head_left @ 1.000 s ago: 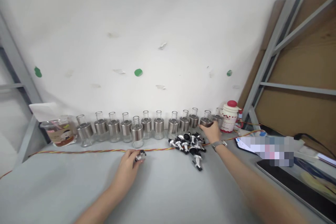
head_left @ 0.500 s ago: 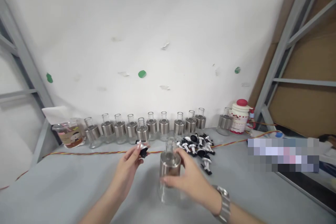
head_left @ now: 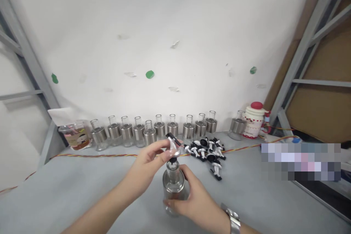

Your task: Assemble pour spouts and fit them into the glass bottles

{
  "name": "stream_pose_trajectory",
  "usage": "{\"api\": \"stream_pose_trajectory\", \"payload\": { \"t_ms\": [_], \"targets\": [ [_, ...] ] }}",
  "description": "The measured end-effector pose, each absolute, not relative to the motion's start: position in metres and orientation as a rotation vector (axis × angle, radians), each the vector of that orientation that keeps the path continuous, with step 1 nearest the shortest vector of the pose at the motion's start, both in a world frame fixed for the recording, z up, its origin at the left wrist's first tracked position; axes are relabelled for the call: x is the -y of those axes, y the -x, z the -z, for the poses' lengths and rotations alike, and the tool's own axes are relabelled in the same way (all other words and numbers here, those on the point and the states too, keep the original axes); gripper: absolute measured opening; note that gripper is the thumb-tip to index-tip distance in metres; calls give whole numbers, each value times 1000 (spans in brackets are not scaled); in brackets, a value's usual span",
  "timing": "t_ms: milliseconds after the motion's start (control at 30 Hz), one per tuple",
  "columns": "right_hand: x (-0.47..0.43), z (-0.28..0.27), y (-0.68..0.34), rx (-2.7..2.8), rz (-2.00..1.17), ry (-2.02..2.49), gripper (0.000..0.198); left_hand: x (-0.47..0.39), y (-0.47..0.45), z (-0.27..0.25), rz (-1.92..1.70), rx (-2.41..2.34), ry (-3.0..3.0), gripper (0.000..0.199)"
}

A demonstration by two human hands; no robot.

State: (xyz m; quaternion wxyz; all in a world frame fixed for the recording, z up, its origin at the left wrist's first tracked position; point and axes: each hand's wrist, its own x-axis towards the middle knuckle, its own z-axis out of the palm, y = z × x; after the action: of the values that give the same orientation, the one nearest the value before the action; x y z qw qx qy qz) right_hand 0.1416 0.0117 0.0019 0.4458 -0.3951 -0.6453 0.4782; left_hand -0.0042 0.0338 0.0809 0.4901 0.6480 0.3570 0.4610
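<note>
My left hand [head_left: 153, 159] is closed on a silver and black pourer stopper [head_left: 173, 146], thumb and fingers pinching it from the left. The stopper's black lower end is at the mouth of a glass bottle [head_left: 173, 181] with a steel band; I cannot tell whether it has entered the neck. Around the bottle's right side and front wraps my right hand [head_left: 192, 197], its thumb across the lower part. The bottle is upright, nearest me at the table's front. Just beyond, to the right, lies a pile of similar stoppers [head_left: 204, 150].
Several steel-banded bottles [head_left: 126, 131] line the wall, with another bottle [head_left: 238, 126] beside a white jar with a red lid [head_left: 253, 120]. A twisted red-yellow wire [head_left: 106, 155] crosses the table. At left stands a plastic cup [head_left: 75, 137]; metal shelf posts [head_left: 296, 47] flank the table.
My left hand has moved right, bringing the stopper from beside the bottle to above its mouth and turning its black base downward. My right hand still holds the bottle, shifted slightly left.
</note>
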Motion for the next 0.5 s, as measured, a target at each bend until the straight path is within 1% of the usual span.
{"api": "stream_pose_trajectory", "payload": {
  "t_ms": [200, 300, 400, 500],
  "targets": [
    [-13, 3, -143, 1579, -1200, 950, 47, -33, 2, -79, -1009, -947, -1776, 21],
    [-14, 4, -143, 1568, -1223, 946, 47, -33, 5, -70, -1051, -964, -1929, 19],
    [-13, 3, -142, 1565, -1266, 933, 47, -34, 10, -56, -1192, -968, -2297, 19],
    [-12, 2, -143, 1587, -1302, 909, 46, -34, 16, -47, -1261, -994, -2738, 26]
  ]
}}
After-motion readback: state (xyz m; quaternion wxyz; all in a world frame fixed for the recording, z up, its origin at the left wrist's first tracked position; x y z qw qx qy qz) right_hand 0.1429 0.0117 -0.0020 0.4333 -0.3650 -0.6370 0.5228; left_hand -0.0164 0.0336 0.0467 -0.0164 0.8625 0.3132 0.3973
